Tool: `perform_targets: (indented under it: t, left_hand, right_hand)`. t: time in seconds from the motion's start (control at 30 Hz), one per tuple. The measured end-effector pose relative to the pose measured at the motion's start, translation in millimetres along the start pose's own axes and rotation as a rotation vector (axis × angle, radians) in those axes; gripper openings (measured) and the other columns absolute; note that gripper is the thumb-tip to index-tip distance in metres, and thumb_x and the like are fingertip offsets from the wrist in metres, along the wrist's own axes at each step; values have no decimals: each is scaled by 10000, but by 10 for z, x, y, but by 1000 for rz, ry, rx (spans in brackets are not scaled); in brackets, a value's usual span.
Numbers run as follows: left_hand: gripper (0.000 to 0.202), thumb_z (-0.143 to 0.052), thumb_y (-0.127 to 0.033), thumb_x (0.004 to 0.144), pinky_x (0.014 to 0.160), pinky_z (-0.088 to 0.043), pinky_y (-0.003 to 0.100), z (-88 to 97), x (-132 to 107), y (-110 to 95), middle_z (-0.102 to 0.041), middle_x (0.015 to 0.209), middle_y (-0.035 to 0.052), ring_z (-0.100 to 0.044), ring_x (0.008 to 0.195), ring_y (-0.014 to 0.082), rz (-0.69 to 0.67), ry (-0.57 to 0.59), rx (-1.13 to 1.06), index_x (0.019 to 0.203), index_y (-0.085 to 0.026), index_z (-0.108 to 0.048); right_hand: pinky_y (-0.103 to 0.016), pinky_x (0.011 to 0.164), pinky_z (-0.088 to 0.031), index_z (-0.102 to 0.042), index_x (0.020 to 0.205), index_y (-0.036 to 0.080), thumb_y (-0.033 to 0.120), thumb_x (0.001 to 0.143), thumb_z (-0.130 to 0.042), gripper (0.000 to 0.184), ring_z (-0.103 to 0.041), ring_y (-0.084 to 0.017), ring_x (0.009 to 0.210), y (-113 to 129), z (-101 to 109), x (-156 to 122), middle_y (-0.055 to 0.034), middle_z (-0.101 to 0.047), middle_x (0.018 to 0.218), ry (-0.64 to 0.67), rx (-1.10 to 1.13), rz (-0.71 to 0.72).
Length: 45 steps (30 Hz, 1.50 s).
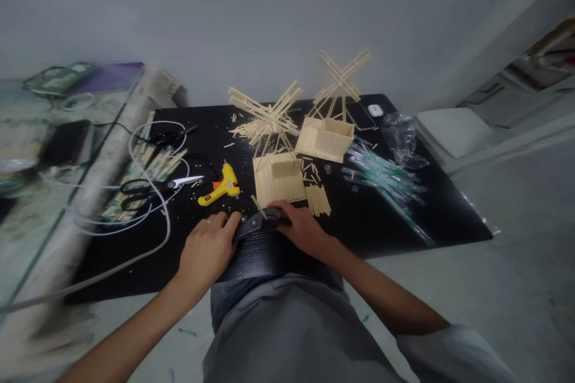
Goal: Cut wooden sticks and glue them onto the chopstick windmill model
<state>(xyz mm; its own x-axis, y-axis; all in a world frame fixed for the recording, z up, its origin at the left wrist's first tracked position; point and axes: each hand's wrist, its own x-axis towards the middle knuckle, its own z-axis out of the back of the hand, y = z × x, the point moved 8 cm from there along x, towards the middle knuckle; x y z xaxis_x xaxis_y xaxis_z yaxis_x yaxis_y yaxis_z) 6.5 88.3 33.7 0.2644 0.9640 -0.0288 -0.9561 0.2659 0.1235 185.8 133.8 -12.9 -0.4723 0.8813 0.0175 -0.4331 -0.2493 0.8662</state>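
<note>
My right hand (300,226) is closed around the handles of black cutters (258,221) at the near edge of a black mat (381,221). A thin wooden stick (259,206) sits in the cutter jaws. My left hand (211,248) rests beside the cutters with its fingers curled, fingertips at the jaws and the stick. Just beyond stands a wooden stick box (278,178) with a windmill frame (266,112) above it. A bundle of cut sticks (318,200) lies to the right of the box.
A yellow glue gun (221,187) and black scissors (150,188) lie to the left, among white cables (148,215). A second stick windmill (330,125) stands at the back. Clear plastic wrappers (386,179) are spread on the right. My knees are under the mat's near edge.
</note>
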Motion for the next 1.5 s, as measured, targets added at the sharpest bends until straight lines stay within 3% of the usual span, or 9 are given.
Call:
perform_targets:
  t: [0.17,0.33,0.43,0.5,0.63,0.83,1.13,1.33,1.5]
  left_hand:
    - [277,-622,-421,1009,678,-537,334,33,-81,156,-723,1070,128,-725,931,302,107,-96,-107,1138,-210,-748]
    - [464,-497,-601,1040,624,-461,306,-80,-132,138,-703,859,62,-735,780,253,149,32,-285,986,-198,-720]
    - [532,-375,-585,1077,666,-473,341,-120,-133,55,-701,830,68,-740,788,272,116,123,-380,889,-191,-680]
    - [564,-331,-585,1086,693,-479,362,-128,-129,15,-713,850,82,-742,809,286,101,158,-429,870,-189,-669]
    - [607,-300,-607,1089,737,-491,378,-140,-127,-59,-724,865,92,-738,840,291,64,200,-496,843,-192,-667]
    - [626,-298,-609,1094,741,-503,365,-128,-124,-146,-715,867,96,-732,820,265,27,208,-553,856,-187,-695]
    - [657,-282,-655,1060,732,-472,385,-243,-134,-131,-715,865,119,-729,852,316,87,303,-446,817,-188,-675]
    - [673,-386,-782,975,627,-374,346,-271,-147,182,-731,770,112,-717,756,317,234,352,-403,721,-215,-647]
    - [523,-540,-675,906,618,-384,313,-55,-34,410,-664,650,39,-623,618,218,389,79,-685,710,-207,-664]
  right_hand:
    - [-290,804,-567,-725,953,211,139,880,-839,153,-753,-181,847,25,166,-127,-15,-792,930,1,-2,-42]
    - [-360,874,-546,-719,919,192,72,852,-840,183,-702,-204,903,-44,189,-207,-46,-734,965,-23,-83,-107]
    - [-393,918,-565,-733,1069,195,90,857,-843,261,-702,-211,941,-20,164,-227,-63,-730,1040,-7,-81,-113]
    - [-364,931,-589,-682,1307,233,69,830,-848,531,-711,-188,979,60,153,-234,-66,-727,1186,48,-13,-77]
    - [-302,914,-623,-559,1499,323,33,821,-756,763,-734,-154,1055,310,97,-251,-66,-646,1440,288,382,17]
    - [-268,809,-616,-630,1385,213,96,875,-714,530,-786,-163,930,370,3,-249,-18,-772,977,472,677,-108]
    - [-314,834,-632,-709,1310,228,251,827,-902,520,-782,-174,874,257,-14,-247,-6,-783,987,399,674,-181]
    - [-319,850,-627,-671,1393,257,286,896,-847,527,-797,-181,900,250,69,-267,-17,-810,954,337,695,-181]
    - [-303,801,-622,-676,1393,269,292,894,-847,528,-796,-183,879,301,-7,-297,-16,-816,951,370,641,-151]
